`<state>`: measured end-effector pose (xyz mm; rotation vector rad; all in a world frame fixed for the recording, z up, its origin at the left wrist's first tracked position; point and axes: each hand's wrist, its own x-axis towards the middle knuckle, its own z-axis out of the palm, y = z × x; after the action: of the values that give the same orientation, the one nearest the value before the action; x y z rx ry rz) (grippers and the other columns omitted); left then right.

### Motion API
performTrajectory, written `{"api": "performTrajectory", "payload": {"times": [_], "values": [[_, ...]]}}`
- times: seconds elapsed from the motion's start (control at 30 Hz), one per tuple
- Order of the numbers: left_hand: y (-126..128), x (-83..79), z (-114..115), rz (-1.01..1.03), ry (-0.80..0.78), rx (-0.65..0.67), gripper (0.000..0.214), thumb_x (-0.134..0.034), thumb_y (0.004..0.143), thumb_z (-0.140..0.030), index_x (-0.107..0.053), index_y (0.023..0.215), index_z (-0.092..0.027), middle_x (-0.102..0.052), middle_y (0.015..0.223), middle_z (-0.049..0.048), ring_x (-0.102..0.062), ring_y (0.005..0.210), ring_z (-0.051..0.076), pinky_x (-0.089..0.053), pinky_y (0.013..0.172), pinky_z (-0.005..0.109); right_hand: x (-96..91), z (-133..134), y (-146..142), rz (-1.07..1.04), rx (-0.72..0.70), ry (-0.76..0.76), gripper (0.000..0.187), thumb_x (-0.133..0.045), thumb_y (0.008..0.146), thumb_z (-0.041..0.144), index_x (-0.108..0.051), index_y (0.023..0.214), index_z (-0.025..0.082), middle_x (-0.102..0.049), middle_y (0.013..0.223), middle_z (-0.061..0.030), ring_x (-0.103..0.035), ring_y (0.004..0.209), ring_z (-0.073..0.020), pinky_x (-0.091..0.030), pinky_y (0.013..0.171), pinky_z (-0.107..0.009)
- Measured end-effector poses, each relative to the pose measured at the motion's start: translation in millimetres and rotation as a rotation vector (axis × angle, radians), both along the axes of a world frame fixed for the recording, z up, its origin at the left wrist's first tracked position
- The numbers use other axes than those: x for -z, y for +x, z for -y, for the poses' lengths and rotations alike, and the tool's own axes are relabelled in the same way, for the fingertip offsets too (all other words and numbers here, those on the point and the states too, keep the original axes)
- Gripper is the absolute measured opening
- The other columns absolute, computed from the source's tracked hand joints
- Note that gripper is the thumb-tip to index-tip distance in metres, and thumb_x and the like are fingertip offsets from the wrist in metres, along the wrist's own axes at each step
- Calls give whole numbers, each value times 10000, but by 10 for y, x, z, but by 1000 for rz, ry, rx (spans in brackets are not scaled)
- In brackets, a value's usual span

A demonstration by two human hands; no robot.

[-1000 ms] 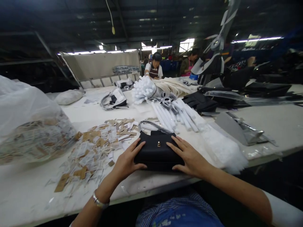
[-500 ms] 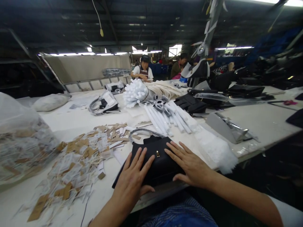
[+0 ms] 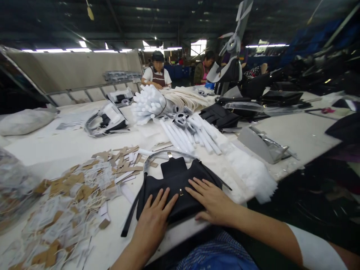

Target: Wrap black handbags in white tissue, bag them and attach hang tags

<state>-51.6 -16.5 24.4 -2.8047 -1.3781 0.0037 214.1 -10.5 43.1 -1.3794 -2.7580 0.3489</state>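
On the table (image 3: 298, 133) at lower centre, the bag (image 3: 172, 180) lies under the spread fingers (image 3: 171, 204) of my left hand (image 3: 154, 222) and right hand (image 3: 217, 201).

No text, brand, number or sign can be read. The brown tags (image 3: 46, 255) and white slips (image 3: 104, 210) heaped on the table (image 3: 36, 150) are too small and blurred to show any wording, as are the contents of the clear sack (image 3: 14, 187) at the left edge. The grey streaks (image 3: 69, 124) farther back cannot be made out as print. Whether the bag's (image 3: 182, 210) gold clasp (image 3: 181, 192) carries a mark, I cannot tell.
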Motion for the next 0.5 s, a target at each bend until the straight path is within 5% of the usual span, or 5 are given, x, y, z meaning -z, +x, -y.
{"api": "performTrajectory", "payload": {"times": [0.1, 0.2, 0.33, 0.5], "values": [[-12, -44, -26, -18, -25, -10, 903, -380, 734, 98, -319, 1507, -366, -380, 1550, 43, -392, 1405, 284, -437, 1068, 563, -250, -203, 84, 25, -44, -52, 831, -721, 780, 561, -441, 1482, 216, -442, 1509, -164, -434, 1379, -344, -403, 1090, -485], [-3, -149, -18, -40, -90, -16, 842, -403, 762, 71, -333, 1511, -306, -405, 1535, 64, -434, 1381, 296, -446, 1059, 557, -345, -329, 194, 39, -172, 0, 734, -735, 797, 434, -477, 1456, 238, -513, 1461, -141, -489, 1336, -333, -389, 1091, -502], [84, -299, -113, -6, -133, 10, 800, -610, 806, -135, -295, 1531, -257, -434, 1516, 147, -475, 1344, 369, -465, 1020, 575, -127, -345, 318, -12, -316, 112, 760, -622, 860, 180, -305, 1539, 305, -418, 1542, -62, -389, 1416, -288, -349, 1127, -509], [40, -147, -126, -16, -6, 152, 821, -466, 819, 34, -308, 1507, -387, -439, 1529, 58, -459, 1367, 306, -468, 1037, 489, 184, -233, 402, -16, -286, 199, 655, -480, 925, 93, -330, 1529, 301, -460, 1512, -49, -430, 1388, -295, -406, 1094, -522]]}}
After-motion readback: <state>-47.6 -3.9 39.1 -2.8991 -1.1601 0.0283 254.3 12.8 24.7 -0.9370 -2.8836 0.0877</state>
